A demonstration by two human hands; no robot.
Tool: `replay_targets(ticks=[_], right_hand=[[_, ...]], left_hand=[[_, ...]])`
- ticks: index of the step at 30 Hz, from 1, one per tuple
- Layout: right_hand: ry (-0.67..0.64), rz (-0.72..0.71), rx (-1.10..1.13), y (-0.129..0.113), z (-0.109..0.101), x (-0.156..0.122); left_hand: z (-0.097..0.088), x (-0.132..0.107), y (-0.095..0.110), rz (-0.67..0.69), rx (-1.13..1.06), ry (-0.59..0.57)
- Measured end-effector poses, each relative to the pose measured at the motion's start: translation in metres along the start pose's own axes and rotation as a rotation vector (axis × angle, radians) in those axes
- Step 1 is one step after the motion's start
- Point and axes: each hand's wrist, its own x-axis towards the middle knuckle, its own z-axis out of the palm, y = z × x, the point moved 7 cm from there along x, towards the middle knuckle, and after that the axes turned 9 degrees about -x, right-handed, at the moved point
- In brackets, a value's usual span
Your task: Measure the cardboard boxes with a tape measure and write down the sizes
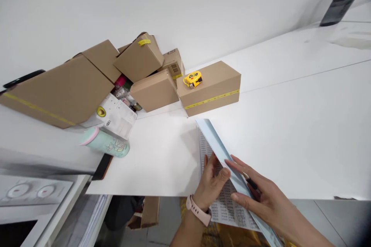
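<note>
My left hand (pixel 213 183), with a pink watch band at its wrist, grips a light blue folder (pixel 213 139) along its edge, thumb on the near side. A sheet covered in small printed text (pixel 232 208) hangs tilted beside the folder, over the table's front edge. From the other side my right hand (pixel 257 197) is closed on the same folder, thumb below and fingers above. Tucked within that hand is a dark pen-like thing (pixel 251 181), partly hidden by the fingers.
A yellow tape measure (pixel 193 80) lies on a cardboard box (pixel 214 88) with yellow tape. More cardboard boxes (pixel 139 58) are stacked to the left, near a white package (pixel 117 115) and a mint green bottle (pixel 107 142). The white table (pixel 290 131) ends just before me.
</note>
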Motion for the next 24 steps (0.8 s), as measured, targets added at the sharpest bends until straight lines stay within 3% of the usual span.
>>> replay_targets(ticks=[4, 6, 9, 12, 16, 19, 24], right_hand=[[0.032, 0.017, 0.006, -0.002, -0.004, 0.000], [0.022, 0.037, 0.045, 0.004, -0.008, 0.002], [0.130, 0.149, 0.019, 0.026, -0.025, 0.005], [0.268, 0.242, -0.003, 0.044, -0.045, 0.004], [0.250, 0.300, 0.081, 0.049, -0.053, 0.004], [0.238, 0.334, 0.088, 0.049, -0.055, 0.004], [0.285, 0.326, 0.083, 0.052, -0.058, 0.005]], left_hand=[[-0.001, 0.001, -0.015, -0.070, -0.177, 0.059], [-0.009, -0.001, -0.026, -0.128, -0.288, 0.145], [-0.040, -0.011, -0.035, -0.172, -0.428, 0.337], [-0.087, -0.029, -0.028, -0.160, -0.433, 0.501], [-0.146, -0.058, -0.010, -0.163, -0.413, 0.667], [-0.166, -0.075, -0.003, -0.188, -0.441, 0.741], [-0.175, -0.090, 0.000, -0.180, -0.462, 0.831]])
